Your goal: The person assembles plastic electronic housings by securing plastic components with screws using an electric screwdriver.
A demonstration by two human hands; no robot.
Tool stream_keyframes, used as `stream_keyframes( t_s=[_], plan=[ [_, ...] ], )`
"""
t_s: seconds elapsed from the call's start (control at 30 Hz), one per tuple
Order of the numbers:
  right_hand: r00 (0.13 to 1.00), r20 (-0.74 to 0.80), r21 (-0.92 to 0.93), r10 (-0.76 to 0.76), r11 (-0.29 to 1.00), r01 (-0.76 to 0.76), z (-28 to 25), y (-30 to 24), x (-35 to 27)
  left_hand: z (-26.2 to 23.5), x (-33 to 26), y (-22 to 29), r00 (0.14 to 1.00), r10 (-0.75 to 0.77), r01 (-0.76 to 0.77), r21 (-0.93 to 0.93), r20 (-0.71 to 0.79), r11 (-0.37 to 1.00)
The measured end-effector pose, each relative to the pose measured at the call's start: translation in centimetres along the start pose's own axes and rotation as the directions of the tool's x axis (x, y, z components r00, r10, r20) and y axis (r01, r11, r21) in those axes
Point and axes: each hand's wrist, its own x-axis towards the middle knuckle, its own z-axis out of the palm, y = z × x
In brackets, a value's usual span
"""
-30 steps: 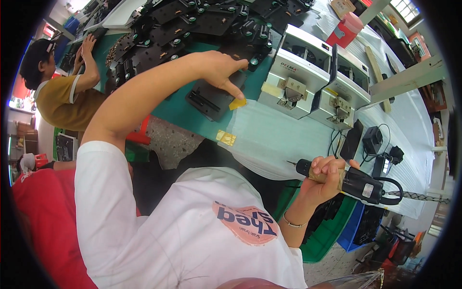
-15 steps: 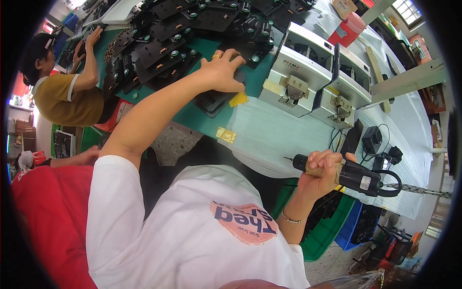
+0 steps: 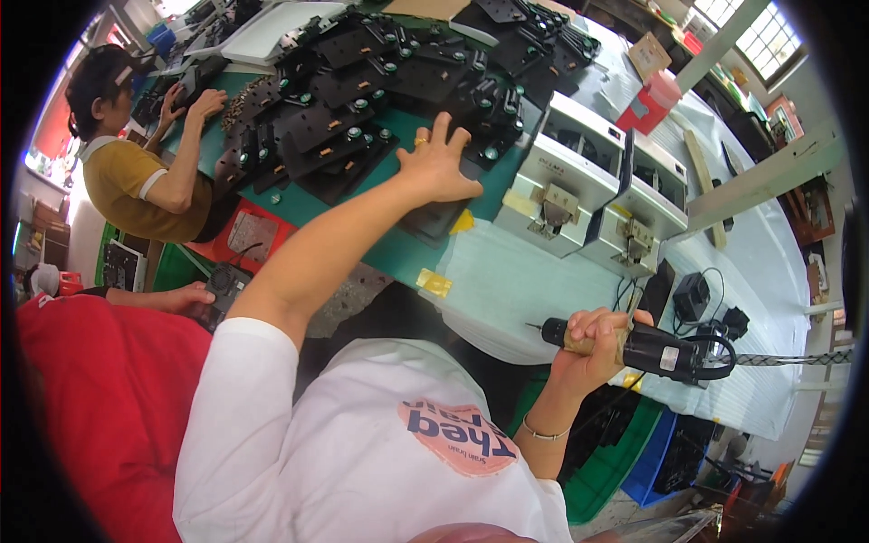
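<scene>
My left hand (image 3: 437,170) reaches over the green-topped table with its fingers stretched and spread. Its palm hovers over or rests on a dark flat plate (image 3: 433,223) near the table's front edge; whether they touch is hard to tell. Beyond the fingertips lies a big heap of black metal plates (image 3: 339,127) with small rollers and copper-coloured bits. At the right, my right hand (image 3: 587,348) is wrapped round a black electric screwdriver (image 3: 663,351). Its thin bit points left, apart from any plate, and a braided cable runs off to the right.
Two white box-shaped machines (image 3: 563,172) stand right of the heap. Behind them is a red container (image 3: 654,101). A power adapter (image 3: 692,294) with cables lies near the screwdriver. Green (image 3: 625,452) and blue (image 3: 650,460) crates sit below. Two co-workers are at the left.
My left hand's fingers have straightened and spread. The whole scene has slid down in view. The red-clad co-worker's hand now shows beside a dark part.
</scene>
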Motion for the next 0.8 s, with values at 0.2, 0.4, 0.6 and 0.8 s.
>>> stream_keyframes(
  t_s=[0.2, 0.4, 0.6, 0.8],
  plan=[
    [0.998, -0.038, 0.016, 0.050, 0.999, -0.050, 0.4, -0.2, -0.2, 0.1, 0.9, 1.9, 0.994, 0.017, -0.024, -0.064, -0.104, 0.998],
    [0.999, -0.034, -0.047, 0.036, 0.998, -0.038, 0.0, -1.1, -0.5, 0.1, -1.2, -0.1, 0.941, 0.198, -0.213, -0.028, -0.273, 0.977],
    [0.993, -0.085, -0.041, 0.079, 0.996, -0.082, -0.7, -2.7, -0.1, -6.0, -0.5, -11.3, 0.778, 0.162, -0.221, -0.023, -0.608, 0.975],
    [0.988, -0.149, -0.087, 0.046, 0.994, -0.059, 0.0, -2.6, 0.3, -12.7, -1.1, -26.9, 0.899, -0.162, 0.038, -0.295, -0.407, 0.955]
  ],
)
